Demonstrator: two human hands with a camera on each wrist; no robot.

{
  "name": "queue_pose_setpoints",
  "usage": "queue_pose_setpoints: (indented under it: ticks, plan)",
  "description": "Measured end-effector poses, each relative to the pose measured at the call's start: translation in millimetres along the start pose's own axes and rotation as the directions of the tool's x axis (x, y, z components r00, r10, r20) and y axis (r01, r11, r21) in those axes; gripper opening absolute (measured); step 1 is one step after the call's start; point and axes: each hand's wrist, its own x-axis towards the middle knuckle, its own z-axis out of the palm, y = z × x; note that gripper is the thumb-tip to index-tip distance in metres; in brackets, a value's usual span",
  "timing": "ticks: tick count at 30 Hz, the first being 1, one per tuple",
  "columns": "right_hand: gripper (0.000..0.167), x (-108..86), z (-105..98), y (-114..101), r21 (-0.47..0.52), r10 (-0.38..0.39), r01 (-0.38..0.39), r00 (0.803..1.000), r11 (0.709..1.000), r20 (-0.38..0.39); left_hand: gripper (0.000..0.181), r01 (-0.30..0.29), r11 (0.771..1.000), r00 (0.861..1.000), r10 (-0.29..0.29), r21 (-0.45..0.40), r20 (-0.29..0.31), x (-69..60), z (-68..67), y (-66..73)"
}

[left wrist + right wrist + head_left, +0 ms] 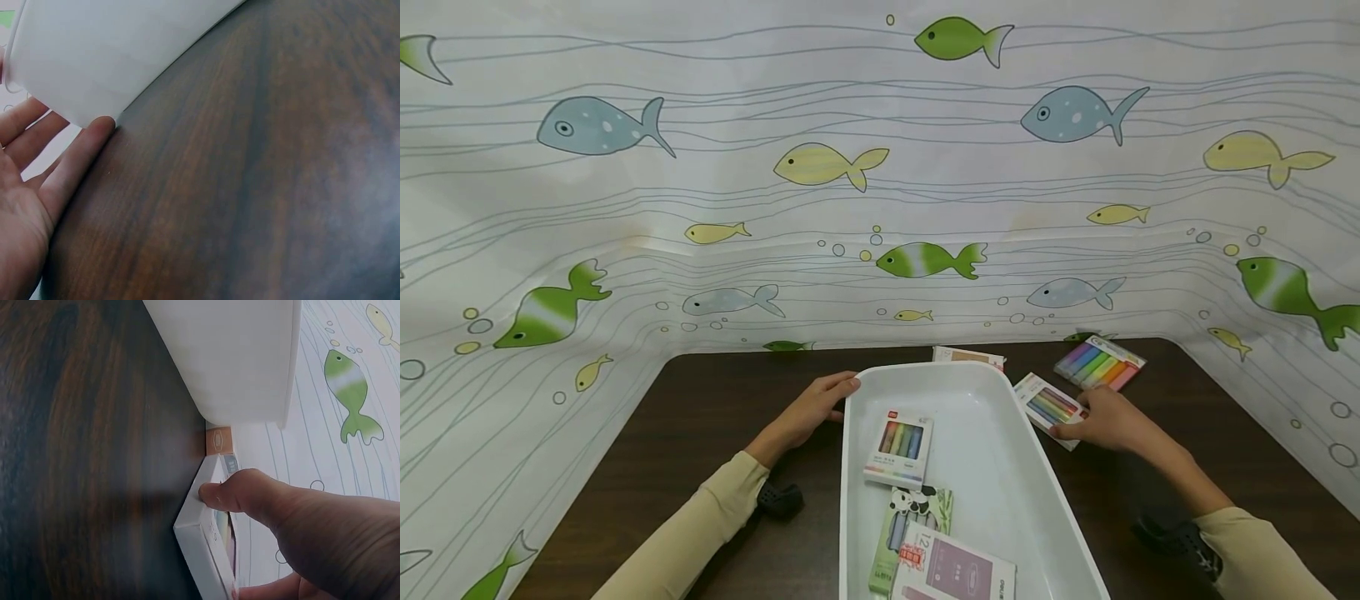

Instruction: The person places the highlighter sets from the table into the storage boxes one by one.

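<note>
Three boxes [898,450] in tray [992,450], left hand [808,412] spread against it, right hand [1111,421] pinching windowed box [1047,402], rainbow pack [1096,363] beyond

Printed “12” on the white-and-purple box [958,571]

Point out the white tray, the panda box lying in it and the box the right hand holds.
White tray [992,450]: head view, on its bare floor.
Panda box [898,528]: head view, on its printed front.
Held box [1051,406]: head view, on its front window.
</note>
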Motion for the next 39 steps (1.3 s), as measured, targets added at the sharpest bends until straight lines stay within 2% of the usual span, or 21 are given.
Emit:
queue_pose_setpoints:
  ticks: [9, 17, 20, 25, 30, 35, 39]
  plan:
    - [0.084, 2.0, 3.2, 0.8, 0.032, 0.014, -0.013, 1.000, 0.999, -0.025, 0.058, 0.002, 1.000, 1.000, -0.002, 0.002, -0.001, -1.3, 0.2, 1.7]
    - [0.099, 3.8, 2.1, 0.2, 0.055, 0.002, 0.001, 0.999, 0.998, -0.045, 0.057, 0.003, 1.000, 1.000, -0.003, 0.007, 0.002, -0.9, -0.5, 2.6]
    - [0.099, 4.7, 1.0, 1.9, 0.066, -0.015, 0.019, 0.998, 0.998, -0.053, 0.057, 0.002, 1.000, 1.000, -0.002, 0.005, 0.005, -1.1, -0.9, 2.6]
    - [0.088, 4.1, -1.4, 6.5, 0.130, -0.060, 0.070, 0.995, 0.989, -0.081, 0.058, 0.009, 1.000, 1.000, -0.010, 0.003, 0.007, -1.5, -1.1, 2.9]
    - [0.079, 3.6, -1.5, 8.6, 0.258, -0.049, 0.069, 0.995, 0.964, -0.084, 0.059, 0.009, 1.000, 1.000, -0.009, 0.005, 0.006, -1.8, -1.0, 3.2]
    - [0.067, 1.7, -3.7, 7.4, 0.428, -0.009, 0.037, 0.998, 0.903, -0.066, 0.058, -0.001, 1.000, 1.000, 0.001, 0.002, 0.012, -2.1, -0.5, 2.4]
    - [0.061, 0.4, -6.2, 6.6, 0.502, 0.002, 0.025, 0.999, 0.865, -0.053, 0.058, -0.004, 1.000, 1.000, 0.004, -0.004, 0.013, -1.7, -0.2, 2.1]
